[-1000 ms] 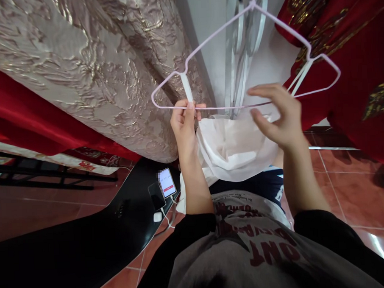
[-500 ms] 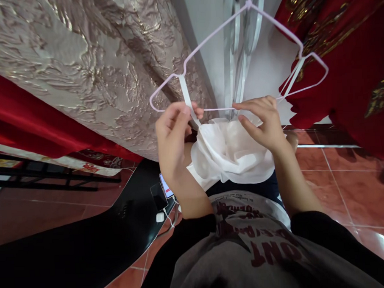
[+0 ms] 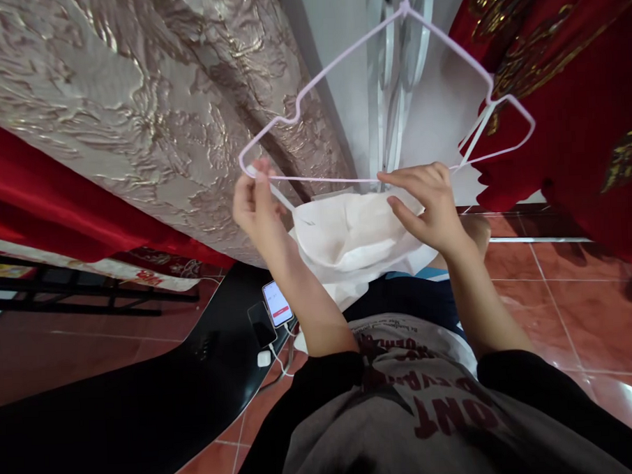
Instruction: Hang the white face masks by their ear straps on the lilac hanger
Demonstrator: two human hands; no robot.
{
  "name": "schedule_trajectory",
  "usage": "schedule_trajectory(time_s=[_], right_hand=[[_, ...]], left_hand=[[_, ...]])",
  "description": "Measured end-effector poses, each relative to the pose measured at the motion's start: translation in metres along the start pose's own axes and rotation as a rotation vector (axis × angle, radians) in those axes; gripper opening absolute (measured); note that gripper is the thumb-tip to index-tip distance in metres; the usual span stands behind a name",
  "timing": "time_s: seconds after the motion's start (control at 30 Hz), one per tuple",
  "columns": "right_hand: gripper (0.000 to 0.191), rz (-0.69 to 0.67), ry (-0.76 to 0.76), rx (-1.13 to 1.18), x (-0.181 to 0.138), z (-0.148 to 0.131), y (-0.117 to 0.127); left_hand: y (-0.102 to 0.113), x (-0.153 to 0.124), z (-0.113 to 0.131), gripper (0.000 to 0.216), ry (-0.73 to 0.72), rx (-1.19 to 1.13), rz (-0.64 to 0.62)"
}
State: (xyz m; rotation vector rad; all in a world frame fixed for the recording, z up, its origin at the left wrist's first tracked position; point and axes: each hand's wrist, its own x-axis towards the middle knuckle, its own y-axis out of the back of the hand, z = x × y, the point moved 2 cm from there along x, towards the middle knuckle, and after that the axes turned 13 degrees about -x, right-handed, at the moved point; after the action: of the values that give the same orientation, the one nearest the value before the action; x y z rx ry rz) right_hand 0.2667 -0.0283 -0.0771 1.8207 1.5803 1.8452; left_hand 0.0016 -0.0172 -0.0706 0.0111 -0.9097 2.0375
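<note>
My left grip [image 3: 252, 205] is closed, thumb against fingers, on a white strap [image 3: 283, 197] at the lower left corner of a lavender hanger [image 3: 350, 50]; the hand is slightly blurred. My right grip [image 3: 434, 204] stands half open, thumb well apart from the index finger, whose tip touches the hanger's bottom bar near the middle of the frame. I cannot tell whether my other right fingers hook round that bar.

The hanger spans the upper centre, its neck running off the top edge. The white garment [image 3: 341, 225] hangs at the centre, just below the bar, in loose folds above my lap. A second white strap [image 3: 478, 133] loops over the hanger's right notch, while the left notch is bare.

Embossed beige fabric [image 3: 81, 135] fills the upper left, and gold-embroidered red fabric [image 3: 577, 100] the upper right. At lower left, a black desk [image 3: 119, 413] carries a lit phone [image 3: 278, 305], a dark phone [image 3: 261, 324] beside it and a small white case [image 3: 263, 359]. Red floor tiles [image 3: 540, 332] show at lower right.
</note>
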Motion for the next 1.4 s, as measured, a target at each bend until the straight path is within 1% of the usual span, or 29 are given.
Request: schedule_trajectory(time_s=[0.07, 0.1, 0.17, 0.2, 0.23, 0.3, 0.33, 0.37, 0.4, 0.47, 0.53, 0.6, 0.67, 0.73, 0.77, 0.83, 0.9, 0.97, 1.0, 1.07, 1.1, 1.13, 1.2, 1.23, 1.3, 1.33, 1.4], right_hand=[[0.037, 0.009, 0.017, 0.007, 0.0, -0.005, 0.0], [0.037, 0.017, 0.028, 0.012, -0.001, -0.008, 0.0], [0.036, 0.076, 0.025, 0.015, -0.003, -0.007, 0.002], [0.035, 0.146, -0.005, 0.011, -0.005, -0.004, 0.004], [0.035, 0.245, -0.059, 0.014, -0.007, 0.002, 0.006], [0.038, 0.478, -0.215, 0.087, -0.01, 0.02, 0.014], [0.04, 0.553, -0.305, 0.161, -0.011, 0.03, 0.018], [0.041, 0.577, -0.393, 0.249, -0.01, 0.039, 0.022], [0.039, 0.546, -0.478, 0.335, -0.008, 0.047, 0.027], [0.026, 0.418, -0.615, 0.441, -0.001, 0.055, 0.038], [0.011, 0.334, -0.663, 0.455, 0.008, 0.052, 0.05], [0.008, 0.296, -0.629, 0.443, 0.018, 0.045, 0.061], [0.012, 0.281, -0.548, 0.457, 0.028, 0.038, 0.066], [0.017, 0.336, -0.464, 0.501, 0.039, 0.038, 0.066], [0.018, 0.393, -0.43, 0.527, 0.043, 0.041, 0.066], [0.018, 0.551, -0.376, 0.575, 0.05, 0.054, 0.064], [0.022, 0.751, -0.329, 0.58, 0.05, 0.076, 0.063], [0.028, 0.939, -0.278, 0.531, 0.042, 0.101, 0.062], [0.03, 1.012, -0.247, 0.501, 0.036, 0.112, 0.062], [0.027, 1.082, -0.167, 0.482, 0.022, 0.127, 0.062], [0.024, 1.085, -0.125, 0.475, 0.015, 0.127, 0.063], [0.022, 1.057, -0.097, 0.454, 0.009, 0.122, 0.063], [0.018, 0.938, -0.103, 0.371, -0.001, 0.1, 0.064], [0.021, 0.796, -0.153, 0.32, -0.002, 0.084, 0.063], [0.029, 0.569, -0.226, 0.285, -0.003, 0.053, 0.058], [0.026, 0.476, -0.212, 0.271, -0.001, 0.04, 0.054], [0.021, 0.284, -0.189, 0.232, 0.002, 0.024, 0.045]], left_hand=[[-0.006, -0.009, -0.006, 0.022, 0.098, -0.039, -0.087], [-0.011, -0.014, -0.008, 0.027, 0.119, -0.064, -0.129], [-0.02, -0.022, -0.008, 0.034, 0.11, -0.098, -0.173], [-0.023, -0.024, -0.008, 0.036, 0.099, -0.098, -0.175], [-0.025, -0.026, -0.008, 0.037, 0.095, -0.088, -0.173], [-0.027, -0.028, -0.008, 0.04, 0.106, -0.049, -0.169], [-0.028, -0.029, -0.008, 0.039, 0.112, -0.04, -0.17], [-0.028, -0.029, -0.008, 0.038, 0.111, -0.046, -0.169], [-0.028, -0.029, -0.009, 0.037, 0.102, -0.064, -0.161], [-0.028, -0.029, -0.01, 0.034, 0.085, -0.095, -0.155], [-0.028, -0.029, -0.011, 0.035, 0.074, -0.095, -0.154], [-0.028, -0.029, -0.012, 0.035, 0.073, -0.084, -0.157], [-0.026, -0.028, -0.013, 0.035, 0.074, -0.088, -0.155], [-0.025, -0.027, -0.014, 0.036, 0.079, -0.099, -0.16], [-0.024, -0.026, -0.015, 0.036, 0.081, -0.104, -0.164], [-0.024, -0.025, -0.017, 0.037, 0.087, -0.114, -0.17], [-0.023, -0.024, -0.019, 0.036, 0.089, -0.131, -0.167], [-0.023, -0.024, -0.019, 0.037, 0.096, -0.142, -0.163], [-0.023, -0.024, -0.019, 0.038, 0.103, -0.142, -0.157], [-0.024, -0.024, -0.019, 0.039, 0.122, -0.131, -0.156], [-0.024, -0.025, -0.019, 0.04, 0.129, -0.125, -0.158], [-0.025, -0.027, -0.019, 0.04, 0.136, -0.12, -0.16], [-0.027, -0.03, -0.02, 0.04, 0.157, -0.108, -0.168], [-0.028, -0.031, -0.021, 0.04, 0.169, -0.101, -0.171], [-0.029, -0.033, -0.022, 0.042, 0.195, -0.081, -0.171], [-0.029, -0.033, -0.022, 0.042, 0.202, -0.071, -0.171], [-0.027, -0.032, -0.022, 0.042, 0.207, -0.056, -0.172]])
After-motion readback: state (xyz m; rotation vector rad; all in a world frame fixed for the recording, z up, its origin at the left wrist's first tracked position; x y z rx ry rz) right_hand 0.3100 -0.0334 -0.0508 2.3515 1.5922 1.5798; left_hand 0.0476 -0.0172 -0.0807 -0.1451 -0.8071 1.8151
